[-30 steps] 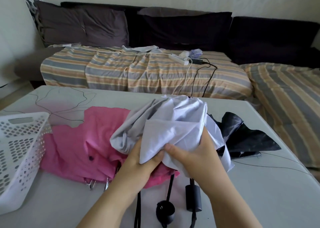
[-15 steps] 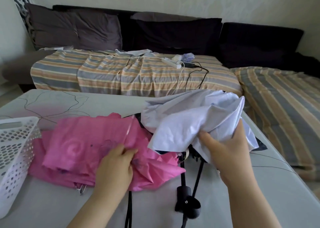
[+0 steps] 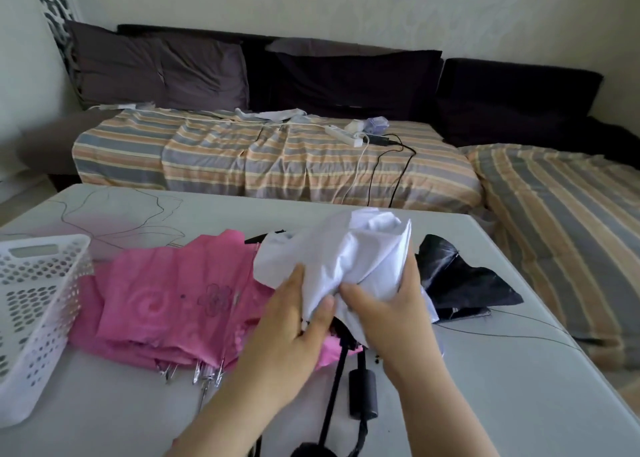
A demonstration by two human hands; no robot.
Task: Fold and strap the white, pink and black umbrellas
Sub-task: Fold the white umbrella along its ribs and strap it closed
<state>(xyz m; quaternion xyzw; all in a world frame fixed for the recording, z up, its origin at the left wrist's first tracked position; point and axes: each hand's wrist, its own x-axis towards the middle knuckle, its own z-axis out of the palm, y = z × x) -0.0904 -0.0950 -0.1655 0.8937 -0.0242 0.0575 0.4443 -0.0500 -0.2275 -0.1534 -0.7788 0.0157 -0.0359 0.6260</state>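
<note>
The white umbrella (image 3: 349, 255) is bunched up above the middle of the table, its black shaft running down toward me. My right hand (image 3: 388, 304) grips its crumpled cloth from the right side. My left hand (image 3: 294, 318) holds the cloth's lower left edge, fingers curled under it. The pink umbrella (image 3: 173, 300) lies flat and spread out to the left, metal rib tips poking out at its near edge. The black umbrella (image 3: 460, 280) lies crumpled to the right, partly behind the white one.
A white perforated basket (image 3: 38, 318) stands at the table's left edge. Black handles (image 3: 362, 392) lie near me. The grey table (image 3: 502, 387) ends at right beside a striped couch (image 3: 277, 158) holding a power strip and cables.
My left hand left the pink umbrella and came back to the white cloth. The white umbrella shifted from the right toward the middle and is gathered tighter between both hands.
</note>
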